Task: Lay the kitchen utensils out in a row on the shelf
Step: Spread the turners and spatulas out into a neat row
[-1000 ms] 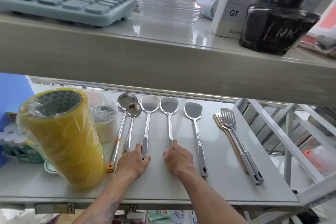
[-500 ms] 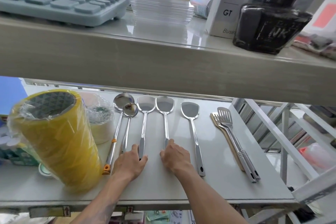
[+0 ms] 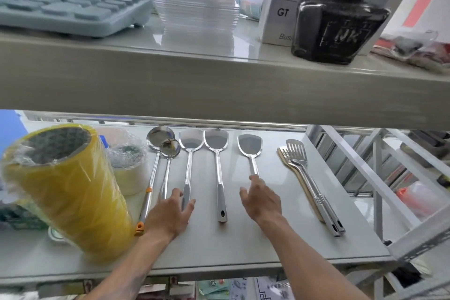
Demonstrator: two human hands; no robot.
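Now my left hand rests flat and open on a spatula handle near the shelf's front edge, while my right hand, fingers spread, reaches over the third spatula. Next, I judge, the stacked turners toward the right edge need separating.

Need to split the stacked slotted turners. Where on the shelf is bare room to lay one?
Widest bare strip lies between the solid turner under the right hand and the slotted turners. The shelf front edge is also bare. It is crowded at left: ladles overlap beside the tape rolls.
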